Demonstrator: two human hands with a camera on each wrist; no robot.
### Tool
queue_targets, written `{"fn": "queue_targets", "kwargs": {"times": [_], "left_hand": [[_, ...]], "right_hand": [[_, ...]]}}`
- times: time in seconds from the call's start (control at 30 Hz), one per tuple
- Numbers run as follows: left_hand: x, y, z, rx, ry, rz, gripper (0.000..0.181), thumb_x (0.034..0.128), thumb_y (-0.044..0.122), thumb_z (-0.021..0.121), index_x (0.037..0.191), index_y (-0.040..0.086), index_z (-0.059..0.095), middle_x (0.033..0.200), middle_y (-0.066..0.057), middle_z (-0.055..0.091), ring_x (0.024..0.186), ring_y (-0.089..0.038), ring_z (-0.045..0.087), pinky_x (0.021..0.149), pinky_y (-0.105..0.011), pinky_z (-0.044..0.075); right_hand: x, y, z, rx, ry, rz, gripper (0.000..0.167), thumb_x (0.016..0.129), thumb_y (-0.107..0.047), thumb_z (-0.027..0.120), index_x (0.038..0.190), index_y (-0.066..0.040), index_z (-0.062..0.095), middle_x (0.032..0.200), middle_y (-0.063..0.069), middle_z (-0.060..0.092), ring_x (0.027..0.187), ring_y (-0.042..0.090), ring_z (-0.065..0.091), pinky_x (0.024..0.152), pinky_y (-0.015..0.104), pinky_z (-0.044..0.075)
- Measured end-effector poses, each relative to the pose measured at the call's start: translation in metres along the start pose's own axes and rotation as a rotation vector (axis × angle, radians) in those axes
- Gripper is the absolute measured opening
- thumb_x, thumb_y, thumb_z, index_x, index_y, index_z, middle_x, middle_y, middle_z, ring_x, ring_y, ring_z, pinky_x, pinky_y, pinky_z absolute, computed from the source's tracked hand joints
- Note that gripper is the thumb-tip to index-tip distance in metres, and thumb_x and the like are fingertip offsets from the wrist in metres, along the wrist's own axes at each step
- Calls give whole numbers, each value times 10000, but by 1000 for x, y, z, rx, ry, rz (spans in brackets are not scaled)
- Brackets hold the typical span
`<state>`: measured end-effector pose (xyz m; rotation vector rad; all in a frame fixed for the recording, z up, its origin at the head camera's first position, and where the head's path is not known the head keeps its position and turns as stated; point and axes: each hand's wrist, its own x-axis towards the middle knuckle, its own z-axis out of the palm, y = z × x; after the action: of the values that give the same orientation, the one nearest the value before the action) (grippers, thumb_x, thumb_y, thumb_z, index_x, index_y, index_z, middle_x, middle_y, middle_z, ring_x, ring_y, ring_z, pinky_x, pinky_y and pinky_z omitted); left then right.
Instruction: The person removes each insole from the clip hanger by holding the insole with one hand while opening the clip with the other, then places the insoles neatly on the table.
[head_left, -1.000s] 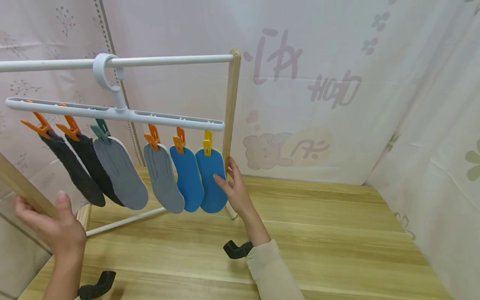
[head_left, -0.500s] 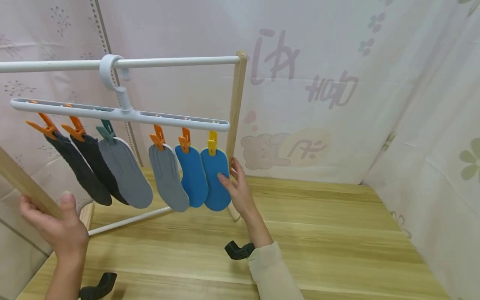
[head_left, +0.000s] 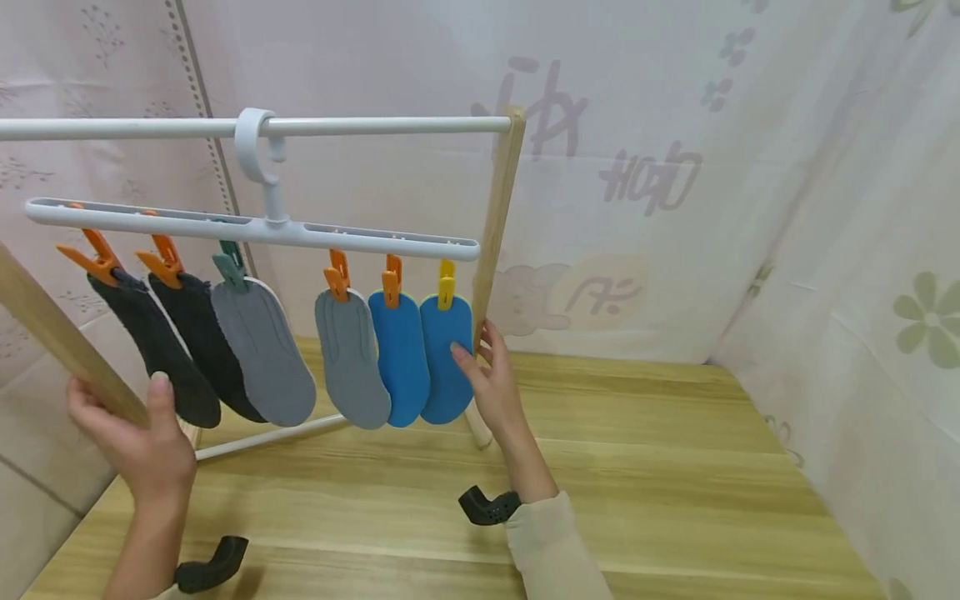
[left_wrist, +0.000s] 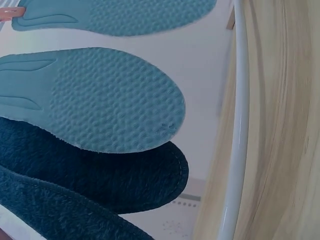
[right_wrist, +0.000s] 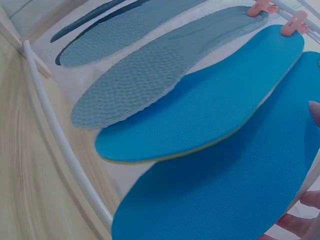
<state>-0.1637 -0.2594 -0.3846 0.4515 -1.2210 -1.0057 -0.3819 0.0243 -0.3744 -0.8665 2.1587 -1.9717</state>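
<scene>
A drying rack [head_left: 405, 125] with wooden legs and a white top rail carries a white clip hanger [head_left: 273, 229]. From its clips hang two dark insoles [head_left: 153, 346], two grey insoles [head_left: 348, 358] and two blue insoles [head_left: 401, 358]. My left hand [head_left: 146, 450] holds the rack's near left leg [head_left: 67, 342], fingers behind the wood and thumb up beside it. At the right leg [head_left: 501, 200], my right hand [head_left: 498, 392] has its fingers round the wood and its thumb on the outermost blue insole. In the left wrist view, the left hand is almost wholly out of sight.
The rack stands on a wood-grain table [head_left: 637, 467]. A white lower bar [head_left: 270, 437] runs low between its legs. Patterned cloth [head_left: 637, 167] hangs behind and at both sides. Black curved wrist mounts [head_left: 487, 507] sit near both wrists.
The rack has shifted to the right across the table, with the hanger and insoles swaying along. Both hands have moved right with it, and the head view has turned slightly right.
</scene>
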Motion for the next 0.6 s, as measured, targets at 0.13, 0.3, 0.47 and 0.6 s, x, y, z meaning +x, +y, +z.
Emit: {"fn": "queue_targets", "kwargs": {"times": [0.13, 0.3, 0.47, 0.6], "left_hand": [[-1, -13, 3, 6, -5, -42, 692, 873, 202, 639, 1481, 94, 327, 1396, -1, 444, 1289, -142, 417, 1060, -243, 278], [-6, -14, 14, -20, -44, -55, 681, 886, 170, 634, 1487, 96, 322, 1404, -5, 449, 1288, -150, 429, 1048, -259, 304], [-20, 11, 32, -28, -103, -75, 682, 906, 171, 625, 1502, 83, 305, 1447, -5, 415, 1327, -151, 393, 1099, -282, 276], [-26, 11, 40, -11, -152, -92, 709, 913, 184, 647, 1519, 99, 289, 1484, -11, 386, 1358, -162, 367, 1155, -305, 251]], "right_hand": [[-4, 0, -8, -14, 19, 12, 769, 1003, -398, 612, 1613, -155, 212, 1629, 119, 307, 1498, 386, 335, 1204, 606, 320], [-9, 1, -23, -30, 40, 60, 788, 995, -456, 608, 1613, -184, 202, 1635, 107, 289, 1520, 364, 306, 1223, 572, 314], [-15, 0, -42, -35, 76, 94, 781, 991, -465, 615, 1610, -211, 212, 1643, 88, 278, 1519, 335, 319, 1211, 541, 351], [-20, 0, -54, -43, 102, 104, 775, 983, -449, 637, 1603, -222, 231, 1629, 85, 294, 1497, 331, 352, 1196, 566, 363]]}}
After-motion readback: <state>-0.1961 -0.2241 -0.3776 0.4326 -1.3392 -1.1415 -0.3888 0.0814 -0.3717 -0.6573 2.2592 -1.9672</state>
